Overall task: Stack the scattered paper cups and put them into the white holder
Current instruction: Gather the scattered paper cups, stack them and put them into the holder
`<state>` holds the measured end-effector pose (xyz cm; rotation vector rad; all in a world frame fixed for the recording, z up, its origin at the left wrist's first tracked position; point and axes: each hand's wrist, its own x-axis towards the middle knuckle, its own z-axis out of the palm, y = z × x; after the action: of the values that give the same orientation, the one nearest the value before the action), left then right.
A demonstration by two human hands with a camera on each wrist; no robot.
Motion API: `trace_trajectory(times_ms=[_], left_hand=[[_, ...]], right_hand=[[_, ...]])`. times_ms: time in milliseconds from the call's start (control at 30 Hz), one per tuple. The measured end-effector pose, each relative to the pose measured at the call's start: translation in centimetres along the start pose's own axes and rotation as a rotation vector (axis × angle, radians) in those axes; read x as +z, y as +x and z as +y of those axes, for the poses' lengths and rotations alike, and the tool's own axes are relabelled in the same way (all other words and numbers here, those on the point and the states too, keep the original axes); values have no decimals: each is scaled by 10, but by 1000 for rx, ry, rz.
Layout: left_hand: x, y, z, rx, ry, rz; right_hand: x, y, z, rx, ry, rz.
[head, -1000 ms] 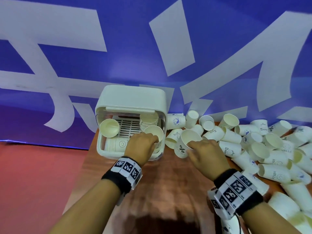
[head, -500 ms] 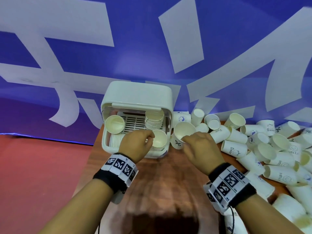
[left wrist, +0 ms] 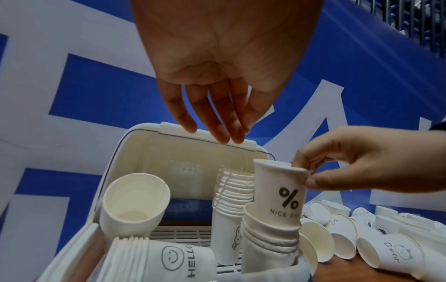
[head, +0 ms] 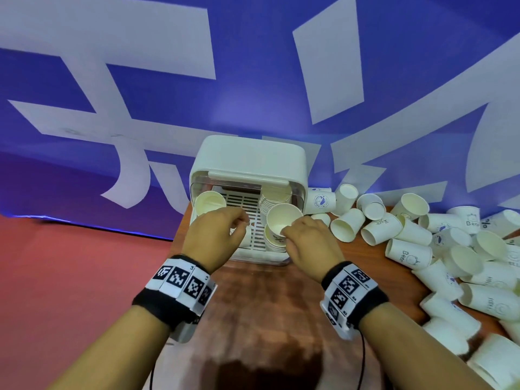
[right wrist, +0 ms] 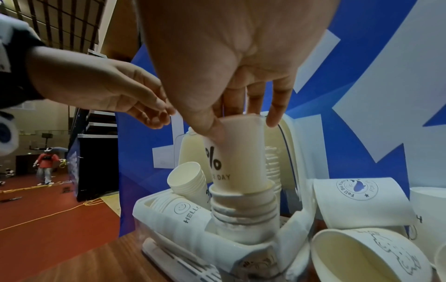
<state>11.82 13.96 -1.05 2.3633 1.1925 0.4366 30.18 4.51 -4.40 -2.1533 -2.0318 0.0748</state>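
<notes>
The task is, by my judgement, less than half done. Inside the white plastic holder with the raised lid there are already several nested stacks: one upright stack at the back, at 1 o'clock of the slatted floor, one leaning stack at 10 o'clock, one stack lying on its side with a smiley face and the word "HELLO", and the front stack of white cups at 4 o'clock. Many loose white paper cups lie scattered on the brown wooden table, from 2 to 4 o'clock of the holder, so most of the work is left.

The right hand pinches the white paper cup printed with a black "%" sign and "NICE DAY" at its rim, thumb outside and fingers at the opening. The bottom of this cup is inside the mouth of the front stack, but it is not pushed down fully; most of its wall stands above the stack. The cup is upright, clean and not crushed.

The left hand holds nothing; its fingers are loose and nearly straight, and it hovers above the holder, at 9 o'clock of the held cup, touching no cup.
</notes>
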Motion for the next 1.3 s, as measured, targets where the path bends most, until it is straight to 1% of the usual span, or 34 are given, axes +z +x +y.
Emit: trace_trajectory(times_ms=[100,133,200,300,467,567,700,767,867,967,1067,1200,1300], left_hand=[[-2,-3,-1,6,6,-17],[-2,-3,-1,6,9,-21],[-1,-4,-1,3,12,-25],[3,-4,3,23,11,-40],[26,-4,18,123,-37,-115],[43,-4,35,134,-29,-158],[71,-4,57,103,-149,-254],[88,-3,67,96,-173,-304],[114,2,80,84,-165,-401],[134,13,91,64,-103,-468],[148,26,100,-1,-44,-506],[166,41,104,-121,-62,-543],[175,50,103,-173,-61,-582]], right_hand=[[4,2,2,23,1,-137],[4,2,3,29,20,-150],[5,0,3,36,81,-114],[8,-6,9,44,90,-44],[-3,-20,25,83,78,-59],[-10,-33,41,111,60,-71],[-17,-53,62,151,17,-46],[-18,-62,74,176,8,-43],[-19,-73,92,201,-11,-69],[-22,-79,112,222,5,-94],[-24,-79,129,244,-14,-181],[-19,-77,146,246,0,-186],[-13,-73,157,252,-12,-154]])
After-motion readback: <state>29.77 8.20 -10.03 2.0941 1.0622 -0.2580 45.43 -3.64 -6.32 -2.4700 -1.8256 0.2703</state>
